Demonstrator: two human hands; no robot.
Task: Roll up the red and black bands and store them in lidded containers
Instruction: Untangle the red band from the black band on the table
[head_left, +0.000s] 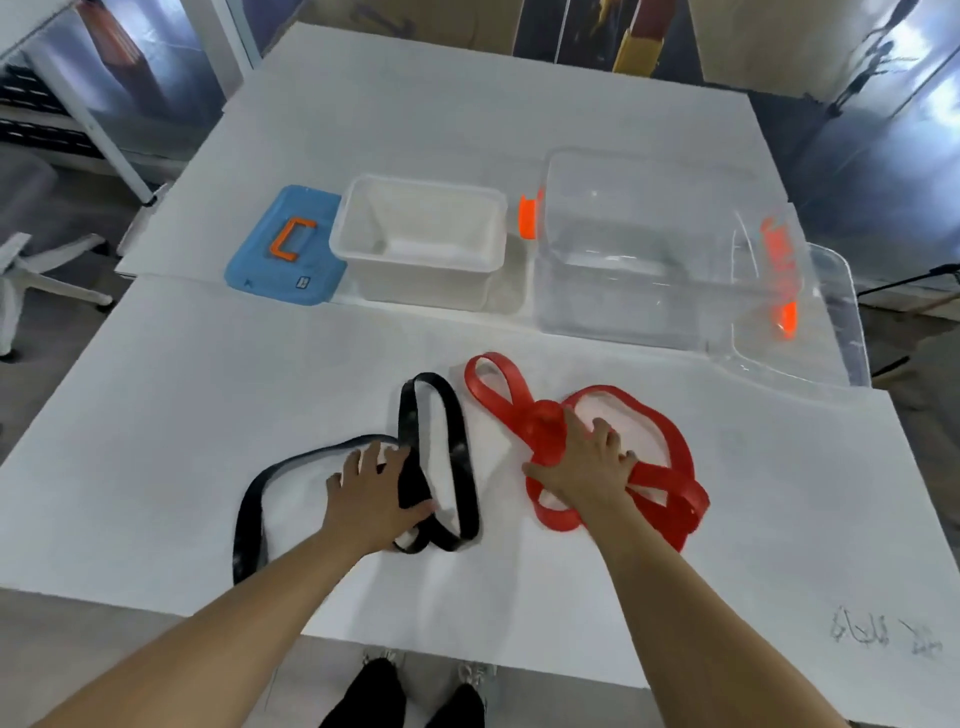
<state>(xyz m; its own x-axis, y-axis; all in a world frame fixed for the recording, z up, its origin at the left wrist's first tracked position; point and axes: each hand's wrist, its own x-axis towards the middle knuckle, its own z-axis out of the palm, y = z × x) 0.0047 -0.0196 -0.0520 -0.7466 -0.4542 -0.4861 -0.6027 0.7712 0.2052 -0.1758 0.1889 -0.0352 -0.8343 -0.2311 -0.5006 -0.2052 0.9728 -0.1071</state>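
A black band (457, 447) lies in loose tangled loops on the white table, left of centre. My left hand (376, 488) lies flat on its middle, fingers spread. Beside it on the right, a red band (670, 452) lies in tangled loops. My right hand (587, 465) presses on it with spread fingers. Farther back stand an open white tub (423, 241) and a larger open clear container (644, 249) with orange clips. A blue lid (283, 249) with an orange handle lies left of the white tub. A clear lid (831, 317) leans against the clear container's right side.
The white table (182, 415) is made of boards butted together, with a near edge just above my shoes. A white office chair base (36, 275) stands off the table's left side. Shelving and boxes sit beyond the far edge.
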